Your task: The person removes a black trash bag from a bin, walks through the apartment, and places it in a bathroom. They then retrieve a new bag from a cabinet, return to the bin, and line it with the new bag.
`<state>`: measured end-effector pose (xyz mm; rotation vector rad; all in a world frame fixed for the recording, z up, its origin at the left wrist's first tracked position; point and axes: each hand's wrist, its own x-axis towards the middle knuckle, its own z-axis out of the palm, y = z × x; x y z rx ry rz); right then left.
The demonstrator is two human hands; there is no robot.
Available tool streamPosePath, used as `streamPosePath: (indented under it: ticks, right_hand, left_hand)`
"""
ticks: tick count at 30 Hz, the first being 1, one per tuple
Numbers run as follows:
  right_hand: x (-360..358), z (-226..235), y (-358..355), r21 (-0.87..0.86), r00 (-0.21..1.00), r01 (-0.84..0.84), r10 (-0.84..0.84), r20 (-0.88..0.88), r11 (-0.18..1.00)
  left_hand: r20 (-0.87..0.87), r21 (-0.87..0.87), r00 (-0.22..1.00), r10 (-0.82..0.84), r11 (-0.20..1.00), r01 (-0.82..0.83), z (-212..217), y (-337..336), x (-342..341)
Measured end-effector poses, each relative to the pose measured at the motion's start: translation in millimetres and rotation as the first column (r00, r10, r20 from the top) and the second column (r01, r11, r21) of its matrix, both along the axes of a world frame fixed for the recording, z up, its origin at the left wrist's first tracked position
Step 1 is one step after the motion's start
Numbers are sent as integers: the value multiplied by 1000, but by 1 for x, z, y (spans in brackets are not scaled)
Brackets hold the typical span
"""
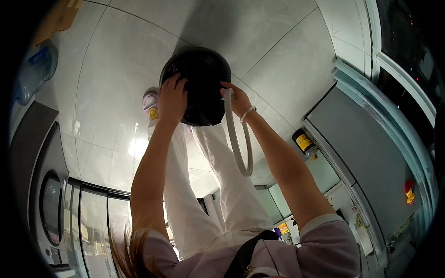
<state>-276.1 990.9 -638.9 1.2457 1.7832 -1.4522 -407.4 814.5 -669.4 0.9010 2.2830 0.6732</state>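
A round black bin (168, 66) stands on the floor in front of my feet, and a black plastic bin bag (204, 88) lines it. My left hand (173, 98) lies over the bin's left rim, its fingers bent onto the bag's edge. At the right rim, my right hand (238, 101) grips a white ring (235, 146), a thin hoop that hangs down beside my leg. The right fingertips are close to the bag; whether they also pinch it I cannot tell. A pale bracelet (248, 114) circles my right wrist.
Behind the bin, a purple slipper (150, 103) shows on my foot. At the left are a clear blue water bottle (39, 67), a cardboard box (58, 18) and a front-loading washing machine (52, 204). A dark bottle with a yellow label (304, 142) stands by the grey cabinet (361, 143) at right.
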Motion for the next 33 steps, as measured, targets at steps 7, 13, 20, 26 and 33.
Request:
streamPosePath:
  ticks: [7,13,20,26,33]
  right_hand:
    - [35,23,1,-10,997,39,-38,74,999]
    - [42,4,-13,-27,989,120,-117,92,992]
    - [49,-4,-22,-13,984,168,-167,59,986]
    - [33,-30,-48,-39,999,-29,30,17,999]
    - [45,-36,-25,-57,858,497,-480,184,866]
  left_hand:
    - [69,-3,912,-404,914,405,56,10,40]
    - [377,-241,865,330,937,-253,-65,8,41]
    - [733,42,577,360,823,-566,26,-7,40]
    - [959,-259,-118,256,634,-729,87,-62,37]
    - [486,-295,861,-149,899,323,95,-57,26]
